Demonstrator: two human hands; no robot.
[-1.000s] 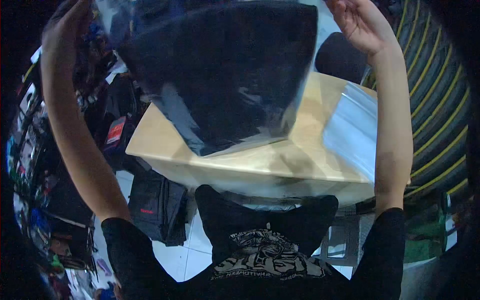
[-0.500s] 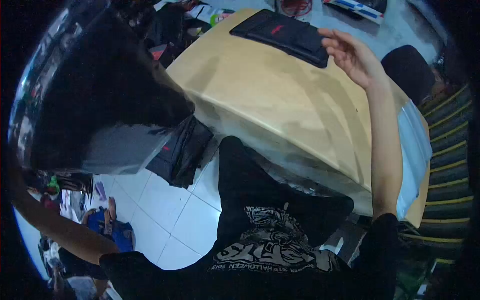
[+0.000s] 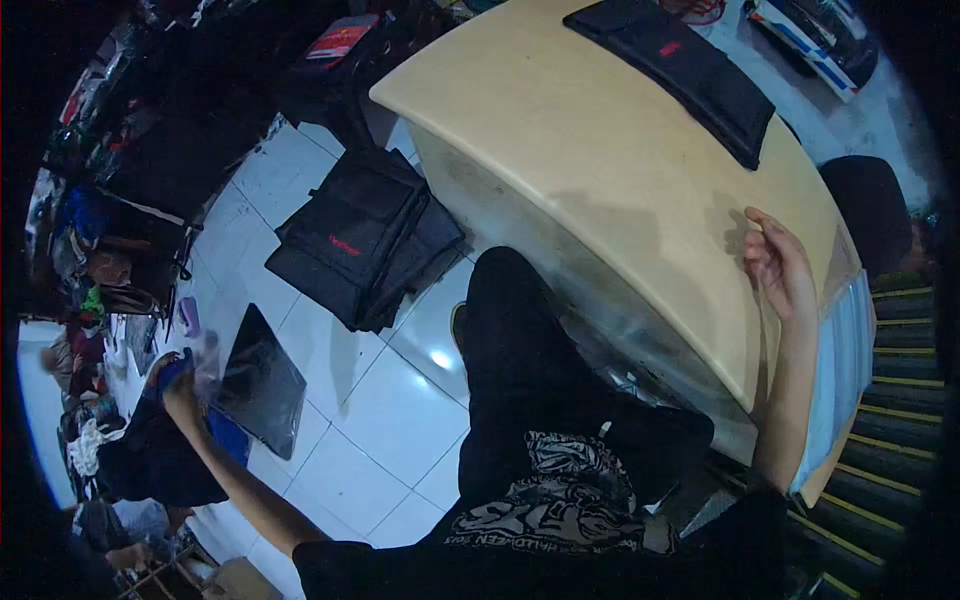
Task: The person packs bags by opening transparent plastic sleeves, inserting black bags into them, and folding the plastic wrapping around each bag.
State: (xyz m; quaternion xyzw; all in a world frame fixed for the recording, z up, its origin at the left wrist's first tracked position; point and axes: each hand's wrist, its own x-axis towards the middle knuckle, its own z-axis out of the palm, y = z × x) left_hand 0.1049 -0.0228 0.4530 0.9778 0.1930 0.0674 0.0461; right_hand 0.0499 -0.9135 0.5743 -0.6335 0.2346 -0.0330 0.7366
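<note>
My left hand (image 3: pixel 178 392) is low at the far left, with its fingers apart in a curve and dark blue showing between them. Just right of it, a flat dark item in clear plastic (image 3: pixel 262 382) appears over the tiled floor, apart from the fingers. Above the right part of the wooden table (image 3: pixel 600 130), my right hand (image 3: pixel 778 262) is empty, its fingers loosely bent. A flat black case with a red mark (image 3: pixel 690 75) lies near the table's far edge.
Black bags with red lettering (image 3: pixel 350 240) are stacked on the floor beside the table. A pale blue plastic sheet (image 3: pixel 840 370) hangs at the table's right end, near a black rounded object (image 3: pixel 870 210). Cluttered goods line the left side.
The dark plastic-covered item has moved from above the table to low on the left and is now apart from my left hand. The view has turned left, showing more floor.
</note>
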